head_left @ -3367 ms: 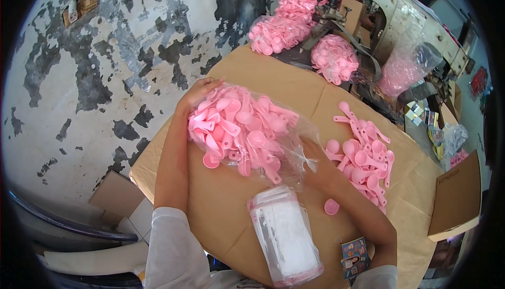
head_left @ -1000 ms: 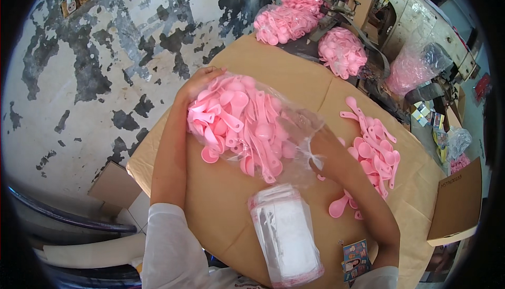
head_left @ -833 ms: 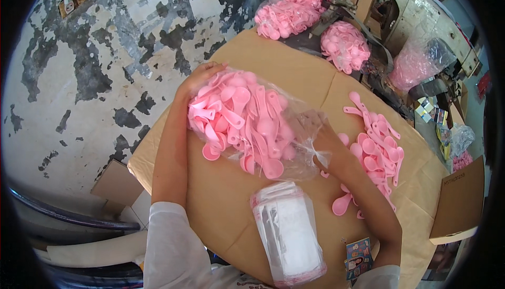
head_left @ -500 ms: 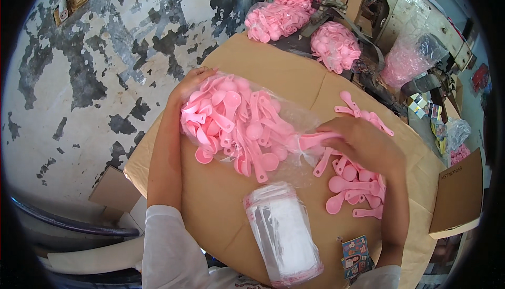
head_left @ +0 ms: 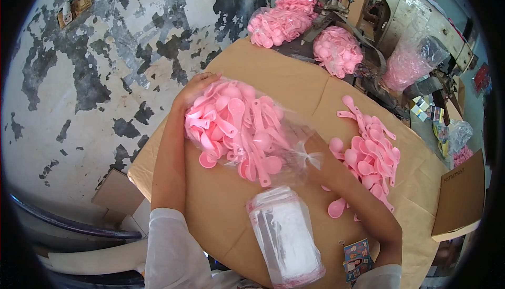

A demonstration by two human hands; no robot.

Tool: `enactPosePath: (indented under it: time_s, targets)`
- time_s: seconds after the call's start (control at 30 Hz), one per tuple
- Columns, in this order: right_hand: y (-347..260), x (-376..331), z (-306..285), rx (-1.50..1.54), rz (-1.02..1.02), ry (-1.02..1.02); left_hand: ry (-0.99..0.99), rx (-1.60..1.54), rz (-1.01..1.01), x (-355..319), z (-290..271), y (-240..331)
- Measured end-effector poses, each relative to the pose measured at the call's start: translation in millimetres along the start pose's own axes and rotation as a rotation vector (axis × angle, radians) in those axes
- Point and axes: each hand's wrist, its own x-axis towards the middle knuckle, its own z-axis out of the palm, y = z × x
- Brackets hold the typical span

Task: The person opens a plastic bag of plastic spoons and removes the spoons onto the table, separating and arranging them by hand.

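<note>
A clear plastic bag [head_left: 294, 115] full of pink plastic spoons [head_left: 236, 115] lies across the middle of the table. At its far left end my left hand [head_left: 202, 84] grips the bag, fingers curled over its edge. My right hand [head_left: 311, 149] reaches into the bag's mouth on the right; the film blurs its fingers, so whether they still hold spoons is hidden. Beyond my right forearm lies a loose pile of the same spoons [head_left: 371, 149], partly covered by the arm. Nearer me rests a stack of flat clear plastic bags [head_left: 284, 236].
Brown paper covers the table [head_left: 221, 205]. Filled bags of pink spoons [head_left: 338, 51] stand at the back beside a metal machine [head_left: 405, 13]. A cardboard box [head_left: 460, 194] sits at the right edge, and a small printed card [head_left: 357, 260] lies near my right elbow.
My right hand has moved left and down from over the spoon pile into the bag's mouth, carrying spoons in. The loose pile shows more now. My left hand keeps its hold.
</note>
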Motion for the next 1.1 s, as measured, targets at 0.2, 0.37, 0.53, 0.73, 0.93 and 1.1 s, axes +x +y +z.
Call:
enactPosePath:
  time_s: [0.2, 0.37, 0.53, 0.73, 0.93, 1.1]
  targets:
    - [-24, 50, -23, -0.531, 0.319, -0.964, 0.040, -0.017, -0.032, -10, -9, 2]
    - [2, 21, -58, -0.181, 0.277, -0.437, 0.018, -0.027, -0.036, -9, 5, 9]
    - [-27, 26, -77, -0.126, 0.429, -0.631, 0.026, 0.020, -0.036, -10, -9, 2]
    - [-1, -18, 5, -0.158, 0.531, -0.474, 0.037, -0.003, -0.006, -7, 2, 5]
    - [-16, -21, 9, -0.179, 0.302, -0.371, 0.006, 0.019, -0.023, -11, -2, 10]
    - [-16, -21, 4, -0.260, 0.277, -0.289, 0.033, -0.006, -0.028, -7, 10, 13]
